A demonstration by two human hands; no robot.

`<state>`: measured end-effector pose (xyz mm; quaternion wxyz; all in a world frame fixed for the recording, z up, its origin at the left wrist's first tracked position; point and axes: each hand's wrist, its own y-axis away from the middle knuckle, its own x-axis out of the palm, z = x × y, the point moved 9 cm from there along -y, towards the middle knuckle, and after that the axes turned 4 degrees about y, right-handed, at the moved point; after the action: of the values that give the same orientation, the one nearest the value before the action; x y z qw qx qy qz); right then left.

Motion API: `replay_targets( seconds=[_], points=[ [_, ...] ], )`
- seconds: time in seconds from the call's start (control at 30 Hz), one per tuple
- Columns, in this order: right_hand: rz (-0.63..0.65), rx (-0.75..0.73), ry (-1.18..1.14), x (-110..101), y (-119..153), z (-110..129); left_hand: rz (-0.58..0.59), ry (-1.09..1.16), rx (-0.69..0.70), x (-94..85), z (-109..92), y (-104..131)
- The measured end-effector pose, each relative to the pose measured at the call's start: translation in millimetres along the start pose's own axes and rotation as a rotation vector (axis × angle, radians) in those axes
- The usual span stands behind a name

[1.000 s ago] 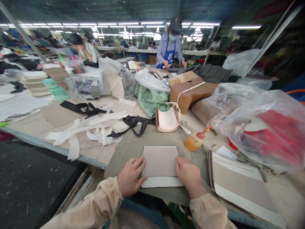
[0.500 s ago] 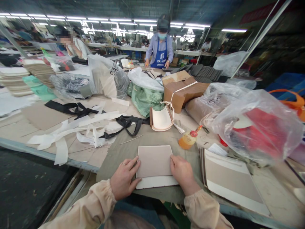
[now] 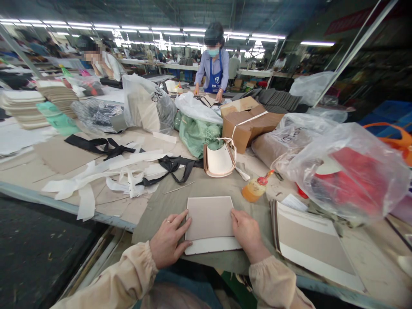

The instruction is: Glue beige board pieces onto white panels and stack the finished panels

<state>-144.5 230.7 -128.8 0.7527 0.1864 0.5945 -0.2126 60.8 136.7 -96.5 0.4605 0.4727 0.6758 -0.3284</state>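
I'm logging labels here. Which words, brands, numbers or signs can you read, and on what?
"CAR", last letter unsure: clear bag left of the green sack.
Handwriting on the brown-filled bag: too blurred.
Characters on the blue apron: too small.
Red banner: too blurred.

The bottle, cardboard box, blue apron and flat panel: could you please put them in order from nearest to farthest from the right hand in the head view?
1. Flat panel, touching the right hand, on its left side.
2. Bottle, just beyond the hand.
3. Cardboard box, farther back, past the bottle.
4. Blue apron, worn by the person standing behind.
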Motion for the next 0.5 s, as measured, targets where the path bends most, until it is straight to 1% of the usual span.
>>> replay_targets(
  seconds=[0.07,0.2,0.37,0.5],
  points=[
    [0.003,0.0,0.001,0.3,0.3,0.1,-0.006,0.012,0.004,-0.6,0.2,0.2],
    [-0.007,-0.016,0.004,1.4,2.2,0.6,0.019,0.032,0.015,0.8,-1.6,-0.6],
    [0.004,-0.016,0.079,3.3,4.3,-0.6,0.019,0.048,-0.013,-1.4,-3.2,-0.6],
    [0.031,-0.024,0.127,2.0,4.7,2.4,-0.015,0.07,-0.022,-4.5,-3.8,-0.2]
  ],
)
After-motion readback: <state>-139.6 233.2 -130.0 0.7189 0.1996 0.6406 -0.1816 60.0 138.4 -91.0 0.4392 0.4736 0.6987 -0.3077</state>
